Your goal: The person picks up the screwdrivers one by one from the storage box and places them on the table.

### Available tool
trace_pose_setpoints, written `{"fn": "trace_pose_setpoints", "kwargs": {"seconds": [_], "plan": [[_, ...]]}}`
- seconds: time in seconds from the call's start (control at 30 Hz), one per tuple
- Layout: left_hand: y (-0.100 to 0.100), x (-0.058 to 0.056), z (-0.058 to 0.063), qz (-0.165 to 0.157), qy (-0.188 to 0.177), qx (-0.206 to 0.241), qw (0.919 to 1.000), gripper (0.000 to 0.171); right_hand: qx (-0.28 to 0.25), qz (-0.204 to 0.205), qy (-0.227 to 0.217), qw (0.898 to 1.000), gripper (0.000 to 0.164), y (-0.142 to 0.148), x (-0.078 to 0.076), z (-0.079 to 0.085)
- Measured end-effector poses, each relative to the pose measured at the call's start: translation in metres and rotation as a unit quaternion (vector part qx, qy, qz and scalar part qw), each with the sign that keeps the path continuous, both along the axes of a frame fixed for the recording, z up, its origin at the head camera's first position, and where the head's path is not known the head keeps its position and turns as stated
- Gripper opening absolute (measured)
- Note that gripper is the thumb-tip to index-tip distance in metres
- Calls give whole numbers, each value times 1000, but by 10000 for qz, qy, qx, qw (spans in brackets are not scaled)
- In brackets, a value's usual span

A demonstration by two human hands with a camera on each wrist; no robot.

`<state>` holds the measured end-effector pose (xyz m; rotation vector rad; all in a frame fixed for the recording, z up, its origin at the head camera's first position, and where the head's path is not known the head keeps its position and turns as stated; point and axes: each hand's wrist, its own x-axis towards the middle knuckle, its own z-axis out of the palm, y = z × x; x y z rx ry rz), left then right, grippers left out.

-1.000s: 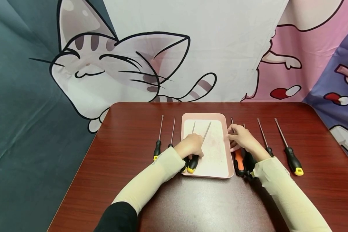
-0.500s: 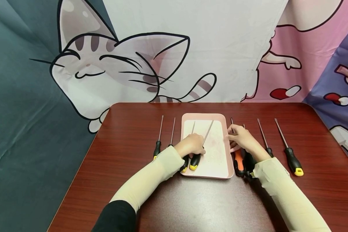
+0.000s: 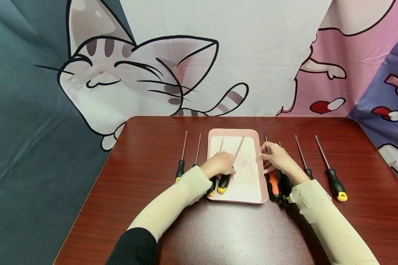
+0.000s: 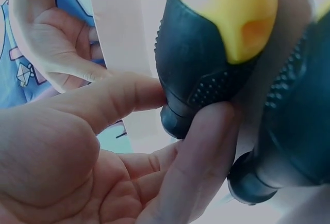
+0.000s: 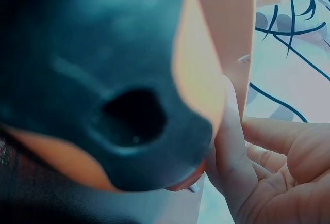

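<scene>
A pink tray with a white inside [image 3: 232, 133] lies at the middle of the table. In it, my left hand [image 3: 220, 164] pinches a black-and-yellow screwdriver [image 3: 224, 183] between thumb and fingers, near the shaft end of its handle [image 4: 191, 53]. Another such screwdriver [image 4: 296, 110] lies just left of it in the tray, partly hidden by the hand. My right hand [image 3: 274, 157] holds the tray's right wall, thumb and finger on either side of its edge [image 5: 232, 33]. Close by that hand is an orange-and-black screwdriver [image 3: 273, 183], its shaft mostly covered by the fingers.
Two screwdrivers lie left of the tray, one outermost [image 3: 180, 170] and one partly under the left sleeve [image 3: 197, 147]. Right of the tray, a dark handle [image 3: 286, 185] sits beside the orange one. Farther right are two more, a middle [image 3: 307, 173] and an outer one [image 3: 334, 184].
The screwdriver in my left hand has shifted slightly right and away from me inside the tray. My right hand and the tray have stayed in place.
</scene>
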<state>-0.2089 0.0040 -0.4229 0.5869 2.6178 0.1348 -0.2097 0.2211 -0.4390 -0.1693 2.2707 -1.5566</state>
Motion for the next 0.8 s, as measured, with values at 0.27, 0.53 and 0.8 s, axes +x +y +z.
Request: {"fn": "trace_pose_setpoints", "kwargs": {"seconds": [0.27, 0.53, 0.8], "plan": [[-1, 0, 2, 124, -117, 143, 9998, 26, 13, -19, -6, 10000, 16, 0, 0, -1], [-3, 0, 4, 144, -86, 325, 9993, 24, 48, -25, -19, 10000, 17, 0, -1, -1], [-7, -1, 11, 66, 184, 408, 9990, 27, 20, -9, -26, 10000, 15, 0, 0, -1]]}}
